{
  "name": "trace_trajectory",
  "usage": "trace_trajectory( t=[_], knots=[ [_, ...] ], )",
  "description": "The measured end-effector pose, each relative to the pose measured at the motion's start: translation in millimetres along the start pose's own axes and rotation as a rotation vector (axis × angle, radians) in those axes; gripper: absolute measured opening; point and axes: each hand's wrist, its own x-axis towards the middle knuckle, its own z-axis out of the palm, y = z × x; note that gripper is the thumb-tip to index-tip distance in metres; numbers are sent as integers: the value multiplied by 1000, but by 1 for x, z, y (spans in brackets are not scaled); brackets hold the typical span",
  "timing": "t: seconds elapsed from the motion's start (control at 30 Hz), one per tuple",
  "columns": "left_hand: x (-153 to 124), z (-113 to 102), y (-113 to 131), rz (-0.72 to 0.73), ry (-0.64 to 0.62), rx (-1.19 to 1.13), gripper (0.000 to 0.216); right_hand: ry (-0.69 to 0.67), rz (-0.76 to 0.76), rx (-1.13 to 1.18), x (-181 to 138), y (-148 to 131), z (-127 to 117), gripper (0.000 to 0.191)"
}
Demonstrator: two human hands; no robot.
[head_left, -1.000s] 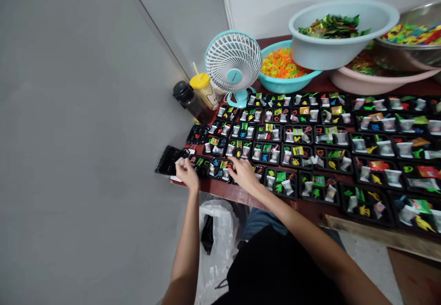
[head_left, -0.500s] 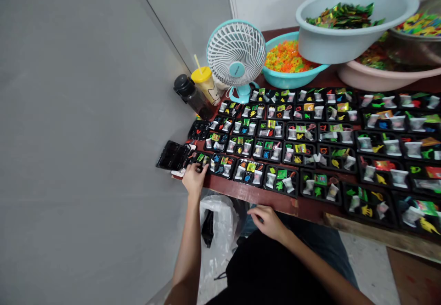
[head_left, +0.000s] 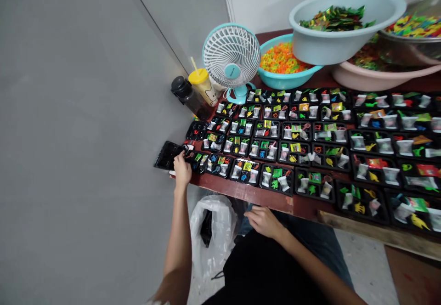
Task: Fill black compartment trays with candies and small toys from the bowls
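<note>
My left hand (head_left: pixel 182 169) is at the table's left end, fingers curled at the seam between an empty black tray (head_left: pixel 166 155) that overhangs the corner and the first filled tray (head_left: pixel 206 162). What the fingers pinch is hidden. A white scrap shows just under the hand. My right hand (head_left: pixel 263 220) rests on my lap below the table's front edge (head_left: pixel 248 194), fingers loosely spread and holding nothing. Rows of black trays (head_left: pixel 310 144) with small white packets, coloured toy pieces and foil sachets cover the table.
A small teal fan (head_left: pixel 231 61), a yellow-lidded cup (head_left: pixel 202 84) and a dark bottle (head_left: pixel 186 96) stand at the back left. Basins of coloured pieces (head_left: pixel 285 64) and sachets (head_left: pixel 341 25) sit behind. A white plastic bag (head_left: pixel 212 231) hangs below. A grey wall lies left.
My right hand left the front-row trays and dropped to my lap. My left hand slid right along the front row, then back left to the empty tray.
</note>
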Motion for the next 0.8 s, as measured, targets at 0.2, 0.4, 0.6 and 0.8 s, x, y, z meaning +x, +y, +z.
trace_trajectory(
  t=[0.2,0.4,0.6,0.8],
  knots=[
    [-6,3,-6,-28,-20,-21,62,7,-2,-19,1,-1,-3,18],
    [-17,-8,-1,-69,18,-100,45,-8,-20,-56,2,-1,-6,17],
    [-19,-9,49,71,-9,35,36,-13,-17,-49,1,-1,-4,16],
    [-22,13,82,-40,77,280,34,-35,-13,-51,0,1,-2,16]
  ],
)
